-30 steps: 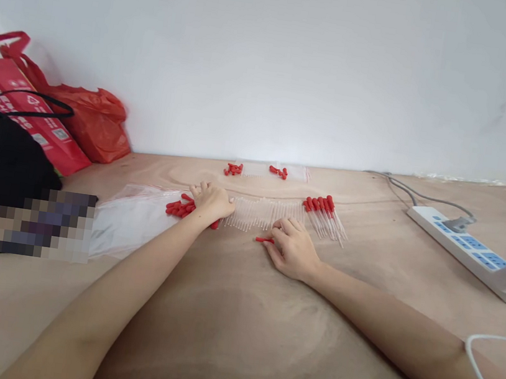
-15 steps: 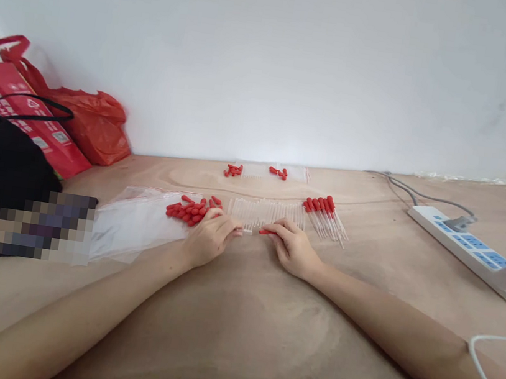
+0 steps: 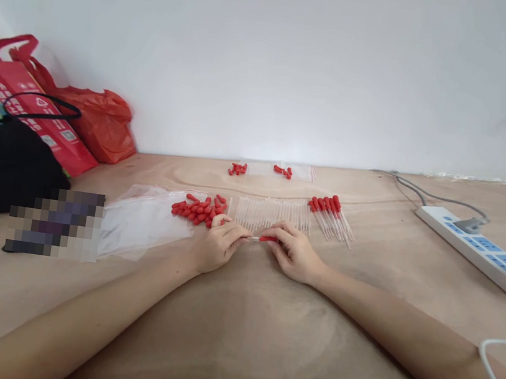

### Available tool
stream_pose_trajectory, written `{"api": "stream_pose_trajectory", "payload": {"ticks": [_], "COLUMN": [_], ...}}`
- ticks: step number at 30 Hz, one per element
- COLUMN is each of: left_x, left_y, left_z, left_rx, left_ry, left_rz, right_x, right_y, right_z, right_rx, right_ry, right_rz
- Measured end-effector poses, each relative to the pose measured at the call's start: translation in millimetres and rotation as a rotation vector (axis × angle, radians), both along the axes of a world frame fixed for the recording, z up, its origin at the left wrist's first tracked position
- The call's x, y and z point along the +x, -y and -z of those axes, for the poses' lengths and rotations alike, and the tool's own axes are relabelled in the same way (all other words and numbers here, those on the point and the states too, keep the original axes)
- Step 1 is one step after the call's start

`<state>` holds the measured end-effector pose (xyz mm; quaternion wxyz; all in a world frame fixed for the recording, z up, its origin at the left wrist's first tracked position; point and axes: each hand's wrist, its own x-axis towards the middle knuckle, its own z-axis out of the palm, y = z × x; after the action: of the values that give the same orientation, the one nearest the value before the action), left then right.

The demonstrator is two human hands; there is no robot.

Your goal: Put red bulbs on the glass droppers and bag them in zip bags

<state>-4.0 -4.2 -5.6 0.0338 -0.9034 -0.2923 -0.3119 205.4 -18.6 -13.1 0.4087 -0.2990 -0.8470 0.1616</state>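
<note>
My left hand (image 3: pixel 221 245) pinches a thin clear dropper tube (image 3: pixel 254 238). Facing it, my right hand (image 3: pixel 294 252) grips a red rubber bulb (image 3: pixel 267 238), whose open end meets the tube's tip; how far the tube sits inside cannot be made out. Just beyond both hands lies a row of clear tubes (image 3: pixel 273 212) side by side. A pile of loose red bulbs (image 3: pixel 200 210) rests by my left hand. Right of the row, several droppers (image 3: pixel 331 216) with red bulbs on their tubes lie together.
Clear plastic bags (image 3: pixel 144 224) lie at left, near a blurred dark object (image 3: pixel 57 222). Farther back are more red bulbs (image 3: pixel 238 168) and a small clear bag (image 3: pixel 302 172) by the wall. Red bags (image 3: pixel 102 121) and a black bag (image 3: pixel 11 165) stand left; a power strip (image 3: pixel 475 246) lies right.
My hands have come together, so the tube's end now meets the red bulb, where a gap showed before. The view has shifted slightly.
</note>
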Motion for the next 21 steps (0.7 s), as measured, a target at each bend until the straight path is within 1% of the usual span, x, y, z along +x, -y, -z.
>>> {"api": "stream_pose_trajectory", "payload": {"ticks": [7,11,17,21], "left_x": [-1.3,1.4,6.0,6.5], "left_y": [0.3,4.1,8.5,8.1], "left_z": [-0.5,-3.0,-4.3,-3.1], "left_rx": [-0.089,-0.073,-0.089,-0.07], "left_ry": [0.027,0.077,0.101,0.076], "left_rz": [-0.01,0.009,-0.005,0.0], "right_x": [1.1,1.5,1.2,1.5], "right_y": [-1.3,-3.1,-3.8,-1.9], "right_z": [-2.1,-1.6,0.4,0.8], "right_rx": [-0.027,-0.048,0.002,0.062], "right_ry": [-0.01,-0.021,-0.009,0.003], "right_rz": [-0.07,-0.104,-0.112,-0.129]}}
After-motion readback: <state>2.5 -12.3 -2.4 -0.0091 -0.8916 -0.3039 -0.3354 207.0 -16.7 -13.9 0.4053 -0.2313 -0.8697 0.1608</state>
